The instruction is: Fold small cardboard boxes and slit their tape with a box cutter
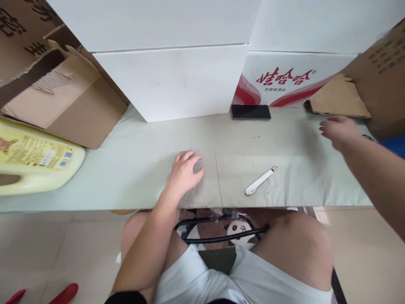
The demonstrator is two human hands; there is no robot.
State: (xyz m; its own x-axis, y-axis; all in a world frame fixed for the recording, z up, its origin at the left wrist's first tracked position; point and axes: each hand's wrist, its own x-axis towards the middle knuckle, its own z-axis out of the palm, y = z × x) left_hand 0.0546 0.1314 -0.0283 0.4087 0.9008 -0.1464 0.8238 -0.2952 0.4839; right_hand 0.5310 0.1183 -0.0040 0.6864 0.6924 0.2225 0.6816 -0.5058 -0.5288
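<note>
My left hand rests on the pale green tablecloth, its fingers loosely bent and the thumb apart, with nothing in it. Over at the right, my right hand is smeared by motion, just in front of a flat brown cardboard piece. Its fingers look curled, but whether they hold anything does not show. Between the two hands lies a white utility knife, its short blade pointing up and to the right. A dark smartphone lies flat farther back.
White boxes stand stacked along the back, one with red print. At the left are an open cardboard box and a yellow jug. Something blue sits at the right edge. My knees are under the table's front edge.
</note>
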